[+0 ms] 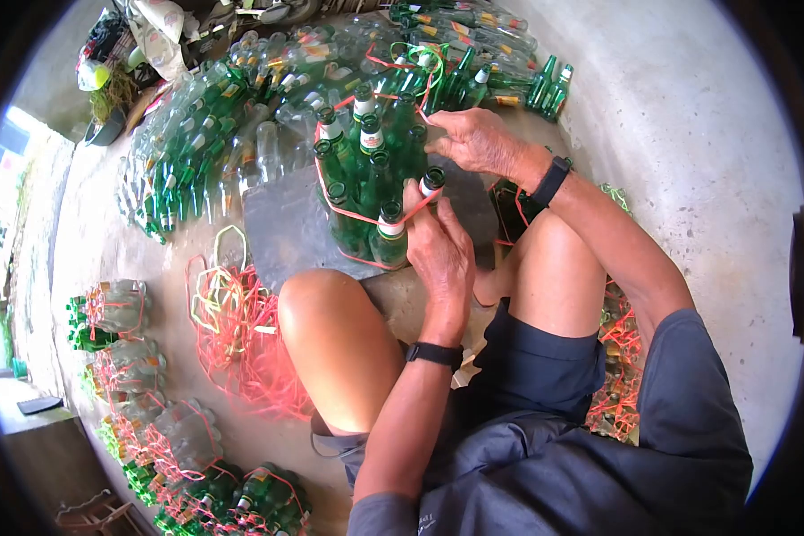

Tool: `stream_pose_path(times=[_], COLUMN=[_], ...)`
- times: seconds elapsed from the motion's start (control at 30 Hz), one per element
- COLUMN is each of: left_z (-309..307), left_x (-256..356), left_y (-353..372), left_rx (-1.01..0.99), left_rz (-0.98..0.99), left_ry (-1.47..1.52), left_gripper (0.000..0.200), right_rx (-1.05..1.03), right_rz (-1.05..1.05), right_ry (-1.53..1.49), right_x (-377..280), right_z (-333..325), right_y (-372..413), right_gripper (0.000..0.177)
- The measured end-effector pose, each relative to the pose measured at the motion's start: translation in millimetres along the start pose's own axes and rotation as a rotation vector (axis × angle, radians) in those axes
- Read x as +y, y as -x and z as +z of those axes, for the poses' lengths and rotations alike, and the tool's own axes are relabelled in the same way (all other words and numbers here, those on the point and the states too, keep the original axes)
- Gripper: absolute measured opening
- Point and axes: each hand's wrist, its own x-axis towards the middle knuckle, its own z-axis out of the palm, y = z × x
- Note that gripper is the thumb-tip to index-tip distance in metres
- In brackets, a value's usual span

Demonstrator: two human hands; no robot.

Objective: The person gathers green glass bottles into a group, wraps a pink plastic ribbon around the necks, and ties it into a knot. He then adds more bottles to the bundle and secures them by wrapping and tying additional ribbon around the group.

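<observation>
A cluster of upright green glass bottles (357, 183) stands in front of me on a dark grey board (281, 223). A red plastic strap (359, 217) loops around the bottle necks, and another band circles them low down. My left hand (439, 246) is closed around the near-right bottle (432, 181), beside the strap. Level with the far-right necks, my right hand (478, 141) pinches the strap between thumb and fingers. The left palm and part of the held bottle are hidden.
Loose bottles (205, 134) are heaped at the back and left. Tangled red straps (241, 339) lie by my left knee. Strapped bottle bundles (188, 433) line the lower left. Two green bottles (549, 87) stand near the right wall (688, 161).
</observation>
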Motion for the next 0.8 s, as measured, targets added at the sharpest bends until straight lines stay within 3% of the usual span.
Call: stream_pose_path(times=[0.03,0.2,0.8], left_z=[2,8,9], left_x=[1,4,4], left_y=[-1,-6,-6], left_rx=[-0.043,0.048,0.056], left_rz=[-0.099,-0.07,-0.07], left_ry=[0.033,0.036,0.134], left_gripper=[0.043,0.037,0.03], right_rx=[-0.002,-0.017,-0.17], right_rz=[-0.001,-0.037,-0.154], right_ry=[0.0,0.131,0.327], right_x=[-1,-4,-48], right_z=[1,3,-24], right_y=[1,7,40], right_gripper=[0.028,0.01,0.01])
